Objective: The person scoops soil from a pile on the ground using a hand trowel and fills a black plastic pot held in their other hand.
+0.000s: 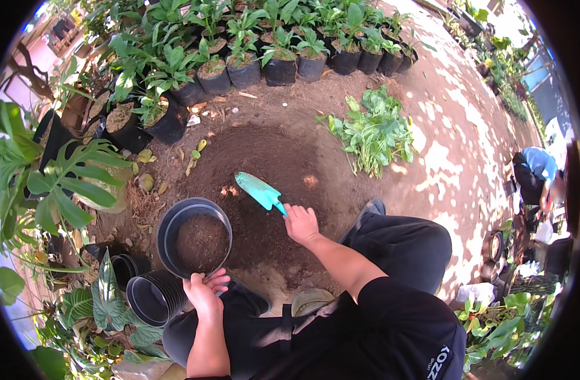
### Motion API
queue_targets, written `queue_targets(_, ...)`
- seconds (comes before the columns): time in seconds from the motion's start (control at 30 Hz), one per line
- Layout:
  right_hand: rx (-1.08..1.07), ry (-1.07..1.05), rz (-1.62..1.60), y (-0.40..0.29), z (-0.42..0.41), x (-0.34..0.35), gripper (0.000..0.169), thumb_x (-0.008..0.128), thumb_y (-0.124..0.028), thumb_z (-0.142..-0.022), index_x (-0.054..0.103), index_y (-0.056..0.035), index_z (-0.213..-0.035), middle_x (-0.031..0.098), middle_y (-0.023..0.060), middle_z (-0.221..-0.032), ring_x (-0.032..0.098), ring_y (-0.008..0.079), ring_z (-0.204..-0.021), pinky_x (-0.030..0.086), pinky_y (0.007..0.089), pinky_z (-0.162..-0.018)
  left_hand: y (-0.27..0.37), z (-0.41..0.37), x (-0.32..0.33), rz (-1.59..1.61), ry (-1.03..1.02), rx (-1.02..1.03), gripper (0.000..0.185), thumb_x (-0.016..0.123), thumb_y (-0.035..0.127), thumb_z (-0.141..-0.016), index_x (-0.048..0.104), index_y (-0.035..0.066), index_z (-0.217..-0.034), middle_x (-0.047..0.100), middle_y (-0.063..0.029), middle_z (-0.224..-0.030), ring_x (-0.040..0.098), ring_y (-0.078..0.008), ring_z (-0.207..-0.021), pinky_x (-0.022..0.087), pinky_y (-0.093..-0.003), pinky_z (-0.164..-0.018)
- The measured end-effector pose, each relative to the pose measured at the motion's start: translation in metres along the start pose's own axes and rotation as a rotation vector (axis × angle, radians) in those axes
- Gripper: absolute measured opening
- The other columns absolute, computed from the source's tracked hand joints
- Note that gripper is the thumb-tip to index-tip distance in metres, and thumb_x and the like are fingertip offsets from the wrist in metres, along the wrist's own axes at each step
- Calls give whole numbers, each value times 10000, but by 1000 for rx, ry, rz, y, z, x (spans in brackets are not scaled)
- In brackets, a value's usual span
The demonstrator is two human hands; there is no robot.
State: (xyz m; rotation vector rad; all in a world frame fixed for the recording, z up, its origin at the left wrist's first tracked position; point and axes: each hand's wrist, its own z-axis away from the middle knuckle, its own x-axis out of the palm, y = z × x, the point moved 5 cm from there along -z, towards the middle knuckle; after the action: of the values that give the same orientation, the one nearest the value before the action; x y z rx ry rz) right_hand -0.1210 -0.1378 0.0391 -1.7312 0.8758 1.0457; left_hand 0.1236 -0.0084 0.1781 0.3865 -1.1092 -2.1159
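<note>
My right hand (301, 223) grips the handle of a turquoise hand trowel (258, 190), its blade tilted up to the left over dark loose soil (266, 237). At the near rim of a black plastic pot (164, 242) is my left hand (205, 289), thumb at the edge and fingers spread beneath or beside it; how firmly it holds cannot be told. Soil (202, 241) lies inside the pot. Just below and left, a stack of black plastic pots (157, 298) rests on its side. A bunch of leafy green cuttings (375, 130) lies on the ground beyond the soil.
Rows of potted leafy plants (280, 52) in black grow bags curve along the far side. A monstera leaf (73, 183) reaches in at left, near fallen yellow leaves. At far right a person in a blue top (540, 164) bends down among pots.
</note>
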Motion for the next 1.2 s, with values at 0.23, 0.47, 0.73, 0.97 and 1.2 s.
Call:
queue_targets(0.23,396,-19,124,146,-42,-10,332,488,-204,-859,490,-121,-1180,554,69,-978,514,245,-954,364,424,-785,7,-10,12,6,46,18,306,365,101,-796,342,-65,-1052,603,-273,-715,595,-282,-464,469,-308,-353)
queue_targets(0.47,667,-304,250,264,-84,4,329,434,-279,-895,503,-129,-1179,586,83,-1084,548,249,-1031,421,472,-835,46,-30,20,-54,164,154,240,399,114,-788,342,-49,-955,573,-285,-626,551,-306,-387,455,-317,-323)
queue_targets(0.73,651,-249,251,309,-140,31,315,440,-329,-898,538,-150,-1137,610,112,-1017,580,291,-970,447,472,-808,64,-53,24,-152,252,215,199,454,191,-802,455,14,-894,611,-208,-645,549,-225,-386,418,-263,-298)
queue_targets(0.97,762,-371,7,304,-101,65,320,438,-372,-878,563,-158,-1080,637,158,-949,601,351,-902,469,469,-782,61,-56,24,-183,286,168,198,458,215,-805,452,34,-885,611,-195,-637,540,-217,-373,402,-253,-287)
queue_targets(1.2,809,-408,-112,245,-92,79,378,425,-403,-877,543,-169,-1148,630,184,-965,590,371,-931,466,470,-827,60,-51,31,-153,213,140,188,442,194,-799,451,21,-873,610,-213,-640,544,-233,-373,401,-260,-281)
